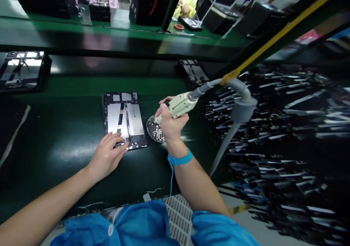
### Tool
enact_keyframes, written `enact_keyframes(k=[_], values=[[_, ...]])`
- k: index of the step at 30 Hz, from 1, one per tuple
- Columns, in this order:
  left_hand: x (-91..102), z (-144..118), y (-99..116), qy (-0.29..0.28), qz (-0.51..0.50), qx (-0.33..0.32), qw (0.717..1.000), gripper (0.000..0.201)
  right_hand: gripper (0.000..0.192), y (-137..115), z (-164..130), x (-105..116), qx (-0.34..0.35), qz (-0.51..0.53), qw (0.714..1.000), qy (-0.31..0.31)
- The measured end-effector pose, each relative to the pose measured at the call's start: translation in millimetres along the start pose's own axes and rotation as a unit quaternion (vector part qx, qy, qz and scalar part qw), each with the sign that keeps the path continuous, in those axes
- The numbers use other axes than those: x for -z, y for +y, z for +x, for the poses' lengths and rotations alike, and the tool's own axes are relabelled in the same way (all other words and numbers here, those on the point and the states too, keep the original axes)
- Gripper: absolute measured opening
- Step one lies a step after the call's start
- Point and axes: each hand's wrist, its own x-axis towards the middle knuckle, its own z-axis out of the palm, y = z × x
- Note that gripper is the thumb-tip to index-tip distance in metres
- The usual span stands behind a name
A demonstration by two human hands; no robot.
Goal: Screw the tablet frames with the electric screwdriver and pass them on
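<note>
In front of me on the green worktop lies an opened tablet [136,120], its silvery inside with a dark ribbon cable facing up. My left hand [108,153] rests on its lower edge, fingers stretched out and thumb near the bottom right of the cable. What may lie under those fingertips is hidden. My right hand [172,124] is wrapped round a pale electric screwdriver [182,104], held tilted. Its lower end is over a round metal dish with many holes [155,130], just right of the tablet; the bit is hidden by my hand.
A grey cable and holder [243,109] run from the screwdriver to the right. Stacked dark parts [276,147] fill the right side. More opened devices sit at the back left [23,71] and back right [193,73]. Two people work beyond the green shelf [123,38].
</note>
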Motion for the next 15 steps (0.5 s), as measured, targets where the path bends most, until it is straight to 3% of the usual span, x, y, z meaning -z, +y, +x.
enact_keyframes(k=[15], values=[[-0.2, -1.0, -0.3, -0.004, -0.014, 0.011, 1.0, 0.025, 0.027, 11.8, -1.7, 1.7, -0.012, -0.029, 1.0, 0.002]])
